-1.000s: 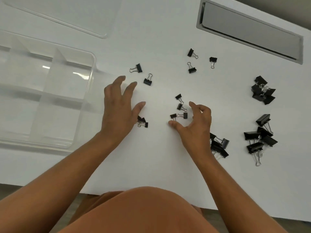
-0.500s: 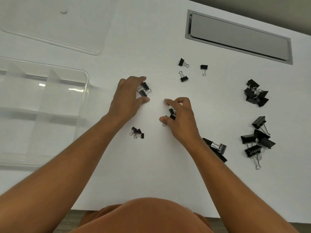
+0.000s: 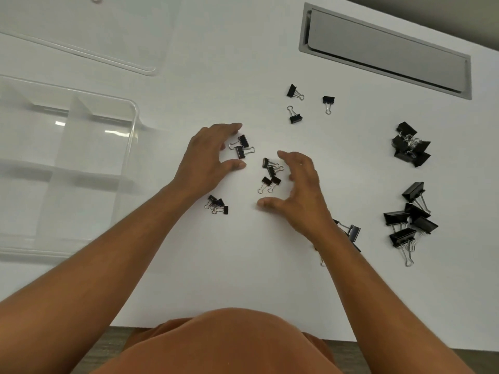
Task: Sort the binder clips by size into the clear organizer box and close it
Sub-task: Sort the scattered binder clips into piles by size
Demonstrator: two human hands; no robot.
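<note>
- Both hands are staying spread and are holding nothing: the right hand (image 3: 299, 193) is curving its fingers around a little bunch of four small clips (image 3: 270, 174), and the left hand (image 3: 208, 160) is cupping two small clips (image 3: 242, 147) between thumb and fingers.
- Nearest the person, three more small clips (image 3: 217, 205) are lying in a bunch just under the left wrist, and some middle-size clips (image 3: 352, 233) are peeking out from behind the right wrist.
- It is looking like the person is gathering the small ones first, so each hand should be closing gently and scooping, not pinching hard, because the wire handles could be tangling.
- Off to the right, the big clips (image 3: 410, 220) are sitting well apart from the small ones, with another dark pile (image 3: 410, 147) farther back; they should be waiting for their own turn.
- Farther away, three small clips (image 3: 295, 103) are lying loose and should be joining the same bunch.
- On the left, the clear organizer box (image 3: 132, 136) is sitting open with every part looking bare, and its lid (image 3: 108, 36) is lying flat behind it.
- Small clips should all be going into one part of the box.
</note>
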